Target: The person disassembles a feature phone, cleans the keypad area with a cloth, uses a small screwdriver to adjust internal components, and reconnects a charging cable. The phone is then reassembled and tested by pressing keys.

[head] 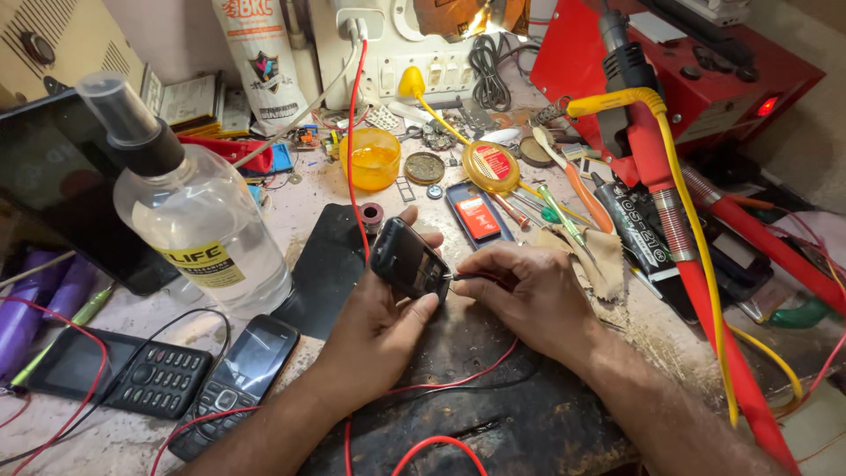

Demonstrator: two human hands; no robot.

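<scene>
So I'm watching the head cam feed and right now the left hand (pixel 374 322) is gripping a small black phone (pixel 408 260), fingers wrapped around its body and thumb up along the edge, holding it tilted just above the dark work mat (pixel 493 414). The right hand (pixel 529 295) is pinching a thin tool (pixel 465 277) closed between thumb and fingertips, and its tip is touching the phone's right edge; I can't make out whether it's a driver or a pick, it's too small. Everything else I'm placing off that phone: the big clear spray bottle (pixel 198 216) is standing to its left, two keypad phones (pixel 185 375) are lying below-left of it, the little orange cup (pixel 374 159) is sitting behind it, and the yellow round tin (pixel 491 167) is behind and to the right. A red wire (pixel 354 132) is running down just behind the phone. My read is we're in the opening-up or prying stage, working at the side seam. The next move probably calls for a steady left grip and small, careful pressure from the tool tip so it isn't slipping off the edge.
</scene>
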